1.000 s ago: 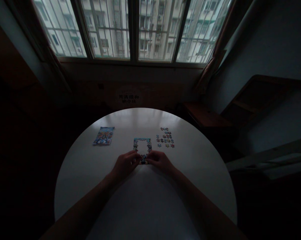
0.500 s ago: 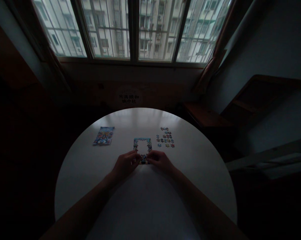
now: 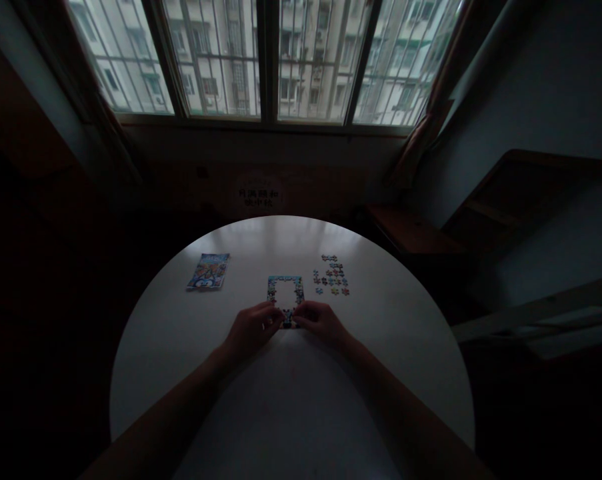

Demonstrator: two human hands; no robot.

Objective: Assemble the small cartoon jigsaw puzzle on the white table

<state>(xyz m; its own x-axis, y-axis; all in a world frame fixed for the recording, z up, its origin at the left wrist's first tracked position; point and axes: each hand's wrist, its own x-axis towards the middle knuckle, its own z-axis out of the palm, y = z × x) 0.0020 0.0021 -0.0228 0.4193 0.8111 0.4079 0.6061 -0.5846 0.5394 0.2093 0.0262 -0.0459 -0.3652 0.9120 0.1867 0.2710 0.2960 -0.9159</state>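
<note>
A jigsaw puzzle border point(image 3: 299, 288), a rectangle of joined pieces around a bare white middle, lies on the round white table. At its lower left side, my left hand point(image 3: 253, 327) has thumb and fingers drawn together on the pieces. My right hand point(image 3: 323, 321) pinches at the lower right side, its fingertips close to the left ones. Dark pieces of the bottom row show between the two hands. The fingers cover the lower corners, so the exact piece in each pinch is partly hidden.
Several loose jigsaw pieces point(image 3: 337, 281) are spread to the right of the border. On the left lies a colourful printed packet point(image 3: 209, 272). The white table point(image 3: 291, 400) has a curved edge, and beyond it stand a barred window point(image 3: 265, 123) and a wooden bench point(image 3: 411, 230).
Almost nothing differs. Both hands stay at the lower part of the puzzle border, with at most a tiny shift of the fingers.
</note>
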